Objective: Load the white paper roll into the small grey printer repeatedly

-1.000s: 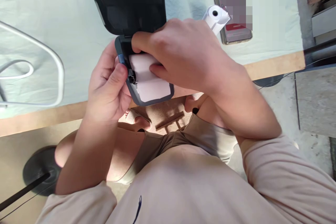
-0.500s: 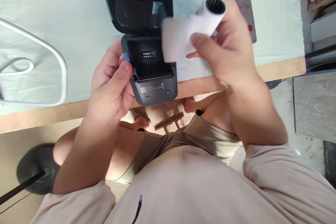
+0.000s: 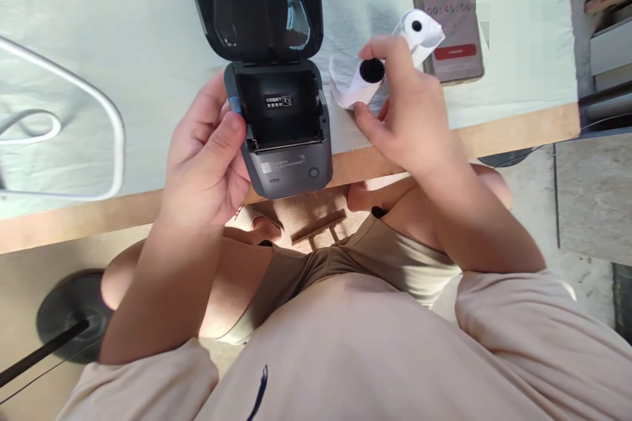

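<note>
Roll (image 3: 364, 77) lowered since earlier, right hand (image 3: 409, 115) pinching it; left hand (image 3: 207, 158) grips open printer (image 3: 284, 138). Risk: loose tail unwinds, jams.

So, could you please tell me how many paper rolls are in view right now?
2. One paper roll is held in the right hand, beside the open printer. The second roll lies on the table cloth next to the phone. None sits in the printer's bay.

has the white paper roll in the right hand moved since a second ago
Yes. The white paper roll, gripped by the right hand, left the open dark grey printer and now sits right of it, towards the phone.
</note>
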Demonstrator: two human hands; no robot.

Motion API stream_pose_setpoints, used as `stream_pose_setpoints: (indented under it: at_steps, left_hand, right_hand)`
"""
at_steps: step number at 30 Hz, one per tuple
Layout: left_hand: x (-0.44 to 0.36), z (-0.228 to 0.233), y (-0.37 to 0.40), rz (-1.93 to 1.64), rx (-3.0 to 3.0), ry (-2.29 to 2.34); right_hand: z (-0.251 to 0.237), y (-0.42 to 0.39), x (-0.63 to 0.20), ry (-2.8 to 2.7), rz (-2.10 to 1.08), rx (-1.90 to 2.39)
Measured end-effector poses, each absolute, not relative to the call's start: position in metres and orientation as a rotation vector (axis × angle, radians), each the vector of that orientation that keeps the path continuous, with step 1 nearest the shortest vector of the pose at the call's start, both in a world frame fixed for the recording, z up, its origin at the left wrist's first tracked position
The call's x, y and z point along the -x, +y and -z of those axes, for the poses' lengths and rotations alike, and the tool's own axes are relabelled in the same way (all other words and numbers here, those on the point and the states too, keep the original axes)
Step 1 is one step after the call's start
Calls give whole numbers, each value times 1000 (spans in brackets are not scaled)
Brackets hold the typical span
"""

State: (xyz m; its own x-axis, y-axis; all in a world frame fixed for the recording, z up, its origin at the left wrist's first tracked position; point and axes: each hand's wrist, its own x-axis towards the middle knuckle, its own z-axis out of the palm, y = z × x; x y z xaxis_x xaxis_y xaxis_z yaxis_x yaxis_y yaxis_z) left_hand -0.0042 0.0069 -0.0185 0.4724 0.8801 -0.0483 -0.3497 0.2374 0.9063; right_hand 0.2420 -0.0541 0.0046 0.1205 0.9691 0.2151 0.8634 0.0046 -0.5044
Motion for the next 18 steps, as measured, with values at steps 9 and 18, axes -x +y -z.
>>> stream_pose_setpoints:
  at_steps: [9,18]
  left_hand:
    - [6,24,9,-908,-969,692]
    - [9,29,11,-897,-1007,692]
  right_hand:
    - [-9,-36,-262,-1547,135,2144]
    - [-11,-32,-250,-1628,38,2043]
